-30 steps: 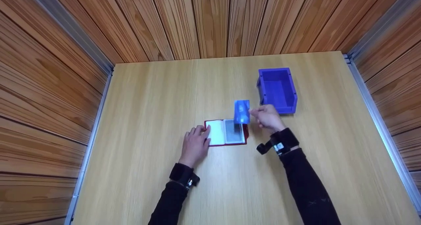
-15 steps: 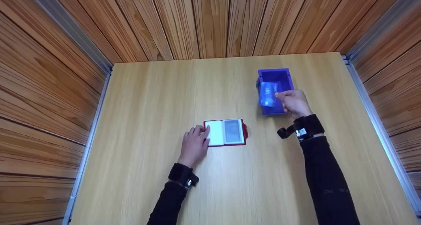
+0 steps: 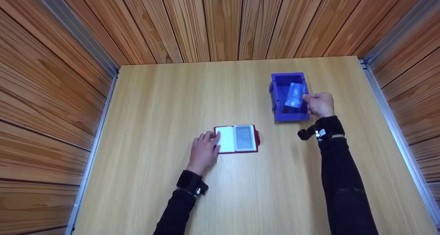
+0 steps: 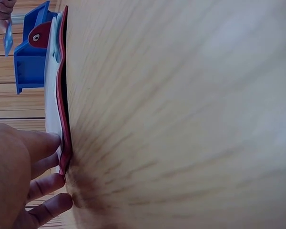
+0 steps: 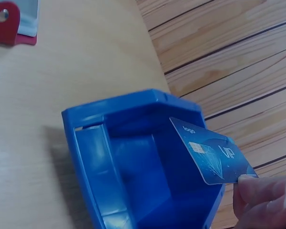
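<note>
My right hand pinches the edge of a blue card printed "VIP" and "logo", with a chip mark. The card is tilted over the mouth of a blue-purple plastic bin; the bin's inner floor shows beneath it. On the table, a red card holder lies spread with white and clear sleeve pages and a snap tab at its right. My left hand rests at its left end, thumb pressing on the white page. Its other fingers touch the cover's edge and the tabletop.
The wooden table lies under both hands. Wood-plank walls rise behind and at both sides, with metal rails along the side edges. The bin stands at the right rear.
My right hand has carried the card from above the card holder rightward and away to over the bin, then slightly further right. My left hand and the card holder have stayed in place.
</note>
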### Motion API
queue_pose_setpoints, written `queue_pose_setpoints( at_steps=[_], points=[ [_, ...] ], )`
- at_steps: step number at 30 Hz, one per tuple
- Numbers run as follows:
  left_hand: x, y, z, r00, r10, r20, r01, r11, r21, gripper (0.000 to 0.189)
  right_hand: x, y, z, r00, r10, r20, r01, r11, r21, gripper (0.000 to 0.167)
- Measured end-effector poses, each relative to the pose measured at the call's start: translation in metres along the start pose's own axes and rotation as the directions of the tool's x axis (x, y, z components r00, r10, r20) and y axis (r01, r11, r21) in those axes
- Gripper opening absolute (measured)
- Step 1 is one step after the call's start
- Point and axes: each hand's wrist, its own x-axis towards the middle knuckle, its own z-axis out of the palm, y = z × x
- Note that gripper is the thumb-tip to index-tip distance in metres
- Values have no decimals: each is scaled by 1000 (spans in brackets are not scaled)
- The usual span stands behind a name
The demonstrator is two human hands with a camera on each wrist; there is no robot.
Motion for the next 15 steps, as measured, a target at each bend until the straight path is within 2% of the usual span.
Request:
queue_pose_setpoints(
  at_steps=[7,15],
  points=[
    [0,0,-1,1000,0,-11,0,1000,2,53,12,7,0,999,-5,-51,-2,991,-131,20],
    [-1,2,-2,1000,3,-9,-3,1000,20,52,19,21,10,984,-95,-154,39,943,-332,31]
  ],
)
